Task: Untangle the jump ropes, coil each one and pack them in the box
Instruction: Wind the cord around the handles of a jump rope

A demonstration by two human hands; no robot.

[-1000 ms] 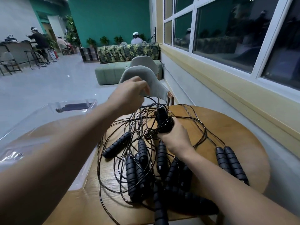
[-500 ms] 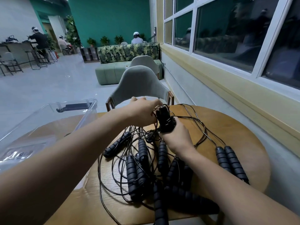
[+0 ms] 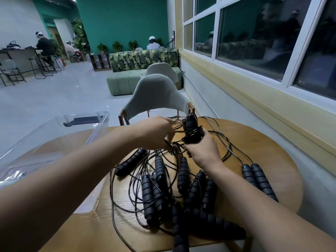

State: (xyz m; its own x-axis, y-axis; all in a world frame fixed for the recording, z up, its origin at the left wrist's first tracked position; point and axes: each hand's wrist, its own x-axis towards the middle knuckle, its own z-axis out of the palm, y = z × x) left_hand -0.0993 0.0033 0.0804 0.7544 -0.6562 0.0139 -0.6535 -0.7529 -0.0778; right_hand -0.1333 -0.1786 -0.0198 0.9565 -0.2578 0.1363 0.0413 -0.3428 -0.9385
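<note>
Held bundle: The right hand (image 3: 204, 153) is gripping, with fingers curled round, a pair of handles (image 3: 190, 126) wound with cord. Their long axis is standing near upright, tips pointing up and slightly away from the person.
Left hand: The left hand (image 3: 154, 133) is working just left of the right hand, fingers curled and pinching a loose cord (image 3: 170, 142) at the bundle's base.
Remaining jump ropes: The jump ropes (image 3: 160, 179) are lying tangled on the table (image 3: 254, 142) below and nearer than both hands. Most of their handles are pointing away from the person.
Edges and room: The table rim is curving beyond and right of the right hand, with bare wood between. The box (image 3: 101, 122) is standing open-topped left of the left forearm. A chair (image 3: 154, 93) is standing just beyond both hands.
Change: A second ago the left hand was raised above the bundle; it is now sitting lower, beside the right hand's knuckles. The right hand is keeping its grip.
</note>
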